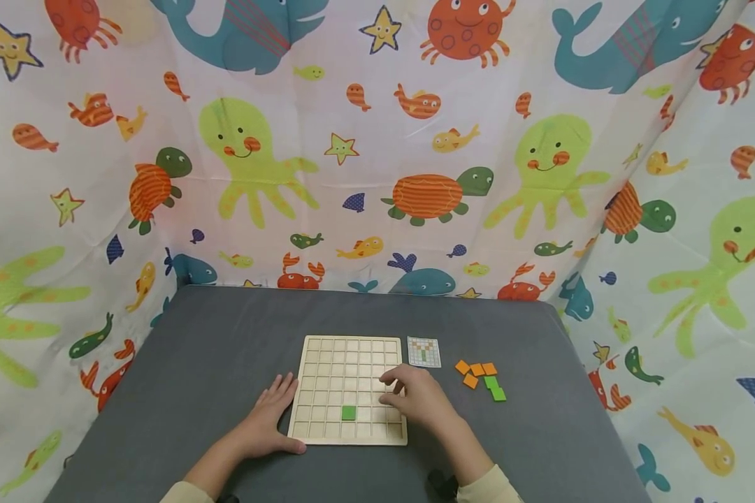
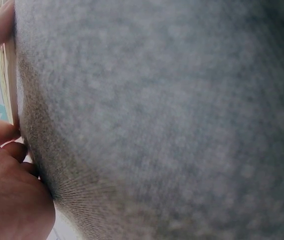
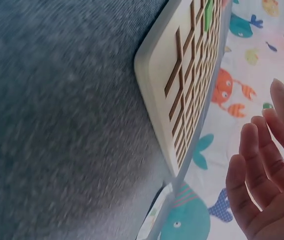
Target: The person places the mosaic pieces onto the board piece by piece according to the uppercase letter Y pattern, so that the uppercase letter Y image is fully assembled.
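Left hand (image 1: 265, 419): lies along the near-left side of the grid board (image 1: 327, 377), fingers straight at its left edge, your thumb reaching the near corner.
Right hand (image 1: 420, 397): hangs over the board's right side, thumb and fingers apart and loosely bent, well apart from your left.
Grid board: flat on the worktop (image 1: 245, 328), between your hands and running partly under the right one.
Green tile (image 1: 349, 413): set in a square of the grid, between your hands, nearer you than the right fingertips.
Pattern card (image 1: 423, 352): just beyond your right hand, beside the board's far right corner.
Loose orange tiles (image 1: 476, 369): four, to the right of your right hand.
Loose green tiles (image 1: 498, 395): two, just nearer you than the orange ones; only the head view shows this group.
Left wrist view: mostly blurred worktop, yet it gives you the board's edge side-on, between your digits.
Right wrist view: adds the board's thickness, rounded corner and dark grooves, and your fingers side by side, which the head view partly hides.
Curtain (image 1: 327, 230): printed with sea animals, beyond both your hands.
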### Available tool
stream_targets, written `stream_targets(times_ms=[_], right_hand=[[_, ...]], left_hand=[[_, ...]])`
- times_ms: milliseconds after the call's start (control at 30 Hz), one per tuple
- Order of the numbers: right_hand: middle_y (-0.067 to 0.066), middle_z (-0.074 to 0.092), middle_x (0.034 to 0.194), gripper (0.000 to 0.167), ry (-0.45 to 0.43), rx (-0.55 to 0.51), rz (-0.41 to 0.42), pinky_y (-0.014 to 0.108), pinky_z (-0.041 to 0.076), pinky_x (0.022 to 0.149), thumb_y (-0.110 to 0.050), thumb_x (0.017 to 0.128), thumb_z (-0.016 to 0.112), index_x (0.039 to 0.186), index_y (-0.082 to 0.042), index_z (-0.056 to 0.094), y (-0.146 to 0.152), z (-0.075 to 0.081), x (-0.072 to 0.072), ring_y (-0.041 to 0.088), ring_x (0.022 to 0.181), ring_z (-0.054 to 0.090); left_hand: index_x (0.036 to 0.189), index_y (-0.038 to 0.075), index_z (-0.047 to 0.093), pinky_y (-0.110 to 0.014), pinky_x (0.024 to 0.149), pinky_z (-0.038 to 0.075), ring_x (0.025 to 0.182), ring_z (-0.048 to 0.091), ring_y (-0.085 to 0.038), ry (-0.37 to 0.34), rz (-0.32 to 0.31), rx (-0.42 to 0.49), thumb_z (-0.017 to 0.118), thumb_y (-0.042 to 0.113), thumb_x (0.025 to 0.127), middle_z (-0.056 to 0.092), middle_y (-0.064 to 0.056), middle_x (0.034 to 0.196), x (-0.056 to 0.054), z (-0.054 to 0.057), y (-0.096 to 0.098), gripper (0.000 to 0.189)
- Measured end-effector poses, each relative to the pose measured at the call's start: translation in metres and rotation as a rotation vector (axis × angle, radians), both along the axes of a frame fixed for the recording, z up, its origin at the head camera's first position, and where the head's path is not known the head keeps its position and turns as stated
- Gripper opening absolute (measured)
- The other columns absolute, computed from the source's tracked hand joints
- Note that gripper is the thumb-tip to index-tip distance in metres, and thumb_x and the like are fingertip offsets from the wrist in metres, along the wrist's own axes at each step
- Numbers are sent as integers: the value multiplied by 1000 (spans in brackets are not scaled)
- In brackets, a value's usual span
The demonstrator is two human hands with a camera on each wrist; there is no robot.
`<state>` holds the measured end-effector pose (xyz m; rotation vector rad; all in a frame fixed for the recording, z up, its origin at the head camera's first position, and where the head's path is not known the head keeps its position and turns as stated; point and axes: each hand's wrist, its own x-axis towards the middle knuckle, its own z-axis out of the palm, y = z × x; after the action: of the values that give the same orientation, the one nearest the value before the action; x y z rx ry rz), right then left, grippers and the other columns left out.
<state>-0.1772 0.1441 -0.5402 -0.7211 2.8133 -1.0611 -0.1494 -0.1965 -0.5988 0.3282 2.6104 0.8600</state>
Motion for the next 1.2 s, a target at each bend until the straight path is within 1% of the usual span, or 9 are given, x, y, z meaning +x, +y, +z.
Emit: stream_targets(times_ms=[167, 267, 433, 600, 700, 800, 1033, 1200], right_hand=[[4, 73, 99, 25, 13, -24, -46, 24, 53, 65, -21, 84, 84, 107, -16, 75, 13, 0, 0, 4, 76, 62], [1, 73, 98, 25, 24, -41, -73, 25, 54, 67, -20, 83, 84, 106, -18, 76, 21, 0, 0, 3, 76, 61], [-1, 73, 100, 25, 32, -29, -123, 25, 55, 69, -19, 82, 85, 105, -19, 76, 33, 3, 2, 3, 77, 62], [-1, 74, 103, 26, -2, -59, -169, 27, 56, 73, -17, 80, 86, 105, -19, 76, 43, 8, 3, 6, 79, 63], [1, 74, 105, 27, -53, -72, -210, 28, 57, 75, -18, 81, 86, 106, -20, 76, 48, 6, 4, 7, 80, 63], [3, 74, 104, 28, -82, -82, -255, 28, 57, 77, -20, 80, 86, 107, -19, 76, 53, 3, 4, 7, 81, 64], [3, 73, 99, 32, -74, -114, -362, 35, 60, 79, -20, 79, 87, 109, -20, 75, 69, 2, 5, 10, 81, 66], [6, 74, 103, 34, -74, -127, -386, 36, 61, 80, -19, 80, 87, 112, -15, 75, 82, 1, 5, 13, 86, 68]], left_hand=[[162, 5, 17, -63, 122, 6, 156, -1, -41, 11, -3, 2, 89, 61, 62, 8, -17, 170, 1, 0, -1, 135], [161, 4, 19, -63, 122, 6, 156, 0, -41, 20, -2, 10, 89, 60, 62, 9, -18, 169, 1, 0, -2, 134], [162, 6, 18, -61, 123, 5, 157, -1, -39, 15, -3, 8, 88, 63, 63, 8, -16, 170, -1, 0, 0, 134], [161, 4, 19, -64, 122, 6, 156, 0, -41, 29, -10, 12, 88, 62, 63, 9, -18, 169, -1, 1, 0, 134], [161, 2, 20, -65, 121, 7, 156, 1, -43, 42, -19, 18, 90, 59, 63, 10, -20, 169, 0, 1, -1, 133], [160, 2, 20, -65, 121, 7, 156, 0, -43, 46, -28, 23, 89, 60, 63, 10, -20, 169, 2, 1, -1, 133], [160, 2, 20, -64, 122, 7, 156, 1, -42, 52, -15, 40, 89, 62, 62, 11, -19, 169, 2, 2, 0, 134], [161, 3, 20, -64, 122, 7, 156, 1, -42, 43, -7, 34, 89, 60, 62, 11, -18, 169, 3, 4, 0, 133]])
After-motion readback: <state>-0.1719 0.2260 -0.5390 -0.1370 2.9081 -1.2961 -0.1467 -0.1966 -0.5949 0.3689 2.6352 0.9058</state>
